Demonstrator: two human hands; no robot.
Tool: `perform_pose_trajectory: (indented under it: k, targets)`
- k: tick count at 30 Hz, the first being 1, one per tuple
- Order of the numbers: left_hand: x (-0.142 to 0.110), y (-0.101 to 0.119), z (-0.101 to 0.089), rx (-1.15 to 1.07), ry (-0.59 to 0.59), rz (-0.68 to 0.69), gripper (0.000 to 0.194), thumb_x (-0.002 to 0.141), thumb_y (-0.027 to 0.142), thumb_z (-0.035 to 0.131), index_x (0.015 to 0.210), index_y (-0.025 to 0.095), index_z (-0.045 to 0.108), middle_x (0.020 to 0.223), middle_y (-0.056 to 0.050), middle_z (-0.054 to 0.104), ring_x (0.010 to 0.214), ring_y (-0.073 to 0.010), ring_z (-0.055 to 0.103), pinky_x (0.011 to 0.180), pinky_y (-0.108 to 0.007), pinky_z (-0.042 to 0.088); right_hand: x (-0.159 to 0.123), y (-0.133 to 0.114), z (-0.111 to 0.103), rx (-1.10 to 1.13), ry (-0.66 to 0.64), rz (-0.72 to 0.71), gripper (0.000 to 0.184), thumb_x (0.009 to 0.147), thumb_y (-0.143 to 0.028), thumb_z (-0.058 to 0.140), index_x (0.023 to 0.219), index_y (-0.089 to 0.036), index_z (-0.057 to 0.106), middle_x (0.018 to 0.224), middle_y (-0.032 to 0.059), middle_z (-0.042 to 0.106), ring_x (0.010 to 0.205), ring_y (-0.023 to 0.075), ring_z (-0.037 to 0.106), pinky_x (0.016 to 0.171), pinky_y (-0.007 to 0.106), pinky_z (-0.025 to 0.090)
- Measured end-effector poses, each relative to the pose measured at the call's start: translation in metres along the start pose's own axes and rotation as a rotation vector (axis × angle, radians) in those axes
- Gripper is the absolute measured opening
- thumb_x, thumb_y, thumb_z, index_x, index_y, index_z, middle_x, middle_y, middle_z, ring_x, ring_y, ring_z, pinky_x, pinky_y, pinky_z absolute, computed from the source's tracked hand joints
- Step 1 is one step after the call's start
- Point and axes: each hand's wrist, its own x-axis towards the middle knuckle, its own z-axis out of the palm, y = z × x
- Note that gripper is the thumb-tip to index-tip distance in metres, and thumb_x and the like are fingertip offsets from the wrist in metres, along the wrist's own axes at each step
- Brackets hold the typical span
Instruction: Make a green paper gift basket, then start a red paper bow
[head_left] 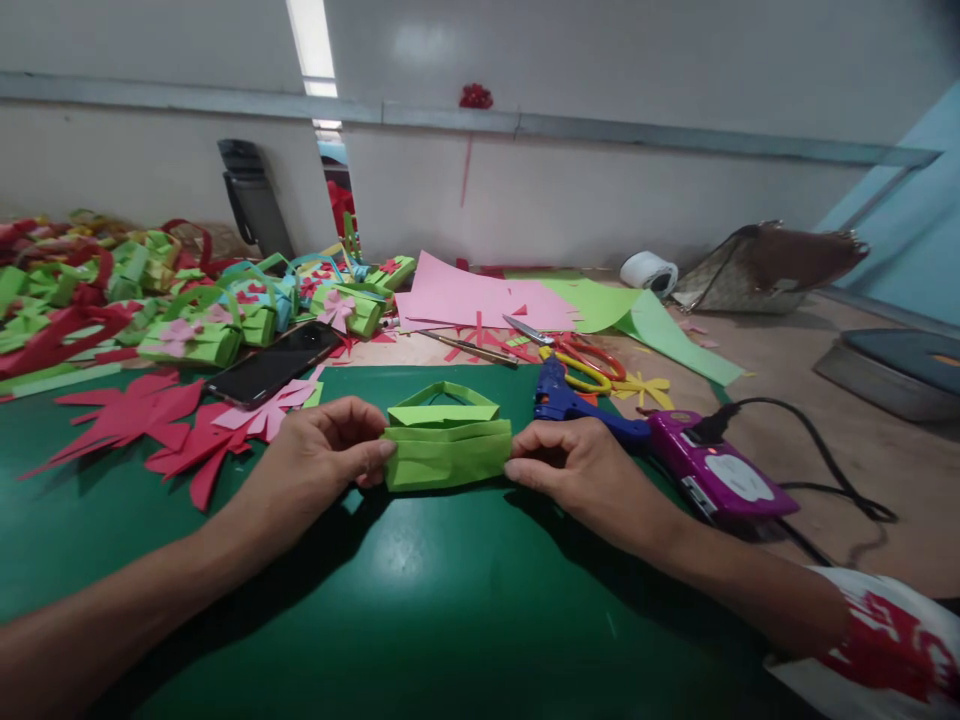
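Note:
A light green paper basket (pixel 448 450) with a looped handle stands on the dark green mat (pixel 420 600). My left hand (pixel 315 455) pinches its left end with thumb and fingers closed on the paper. At the basket's right end my right hand (pixel 577 465) presses in the same way. Both forearms reach in from the bottom corners.
A black phone (pixel 274 362) and red and pink paper flowers (pixel 135 415) lie to the left, with several finished baskets (pixel 195 335) behind. A blue and purple glue gun (pixel 675 450) with its cable lies right of my hand. Scissors (pixel 581 360), pink sheets (pixel 480 295) and a tape roll (pixel 649 270) sit further back.

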Motion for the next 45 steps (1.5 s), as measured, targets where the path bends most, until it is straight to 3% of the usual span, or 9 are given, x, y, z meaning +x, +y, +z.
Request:
perform_pose_trajectory:
  k: [6, 12, 22, 29, 33, 36, 41, 45]
  targets:
    - [-0.002, 0.003, -0.008, -0.043, 0.037, -0.043, 0.022, 0.070, 0.030, 0.066, 0.081, 0.015, 0.055, 0.056, 0.003, 0.056, 0.048, -0.0078, 0.047, 0.044, -0.018, 0.038, 0.005, 0.001, 0.001, 0.001, 0.032, 0.032, 0.022, 0.076, -0.025, 0.052, 0.056, -0.018, 0.046, 0.050, -0.0068, 0.038, 0.045, 0.0070, 0.031, 0.043, 0.021, 0.025]
    - [-0.012, -0.002, -0.016, -0.009, 0.004, -0.127, 0.021, 0.070, 0.033, 0.066, 0.074, 0.014, 0.060, 0.050, 0.003, 0.053, 0.042, -0.0067, 0.042, 0.040, -0.017, 0.033, 0.007, 0.001, 0.001, 0.047, 0.051, 0.047, 0.025, 0.077, -0.029, 0.050, 0.055, -0.019, 0.046, 0.050, -0.0038, 0.047, 0.044, 0.0084, 0.037, 0.042, 0.022, 0.029]
    - [-0.019, 0.007, -0.004, 0.037, 0.106, -0.104, 0.022, 0.060, 0.031, 0.071, 0.074, 0.014, 0.071, 0.048, 0.001, 0.056, 0.042, -0.0088, 0.045, 0.038, -0.018, 0.034, 0.007, 0.005, 0.005, 0.048, 0.092, 0.031, 0.024, 0.078, -0.028, 0.051, 0.056, -0.019, 0.049, 0.049, -0.0032, 0.051, 0.044, 0.0088, 0.043, 0.043, 0.021, 0.034]
    - [-0.016, 0.008, 0.000, 0.052, 0.047, -0.096, 0.019, 0.060, 0.031, 0.070, 0.070, 0.015, 0.071, 0.055, -0.001, 0.063, 0.045, -0.0099, 0.048, 0.042, -0.020, 0.037, 0.004, 0.001, 0.006, 0.053, 0.077, 0.031, 0.023, 0.079, -0.028, 0.051, 0.058, -0.018, 0.050, 0.052, -0.0032, 0.049, 0.048, 0.0093, 0.041, 0.045, 0.022, 0.031]
    - [-0.015, 0.005, 0.001, 0.126, 0.037, -0.079, 0.018, 0.064, 0.033, 0.066, 0.062, 0.015, 0.068, 0.048, 0.002, 0.055, 0.041, -0.0083, 0.042, 0.039, -0.019, 0.030, 0.003, 0.001, 0.007, 0.060, 0.061, 0.024, 0.023, 0.078, -0.029, 0.051, 0.058, -0.018, 0.050, 0.052, -0.0048, 0.041, 0.048, 0.0087, 0.035, 0.045, 0.022, 0.027]
    - [-0.013, 0.001, -0.001, 0.209, 0.018, -0.025, 0.018, 0.066, 0.032, 0.063, 0.060, 0.015, 0.065, 0.049, 0.003, 0.051, 0.044, -0.0088, 0.041, 0.042, -0.020, 0.030, 0.002, 0.002, 0.007, 0.047, 0.012, 0.007, 0.023, 0.077, -0.028, 0.051, 0.057, -0.018, 0.049, 0.054, -0.0051, 0.035, 0.049, 0.0083, 0.031, 0.045, 0.022, 0.024]
    - [-0.010, -0.007, -0.003, 0.404, -0.067, 0.194, 0.018, 0.071, 0.027, 0.055, 0.060, 0.016, 0.063, 0.063, -0.001, 0.056, 0.064, -0.0146, 0.050, 0.062, -0.026, 0.039, 0.001, 0.005, 0.008, -0.031, -0.052, -0.034, 0.029, 0.075, -0.023, 0.049, 0.050, -0.018, 0.035, 0.051, -0.0062, 0.026, 0.048, 0.0070, 0.025, 0.044, 0.022, 0.019]
    - [-0.012, -0.011, -0.002, 0.523, -0.095, 0.229, 0.021, 0.076, 0.029, 0.050, 0.066, 0.017, 0.063, 0.076, -0.003, 0.059, 0.078, -0.0190, 0.050, 0.075, -0.032, 0.039, -0.001, 0.006, 0.007, -0.071, -0.077, -0.064, 0.031, 0.075, -0.021, 0.047, 0.051, -0.018, 0.028, 0.051, -0.0064, 0.022, 0.048, 0.0066, 0.023, 0.044, 0.022, 0.018]
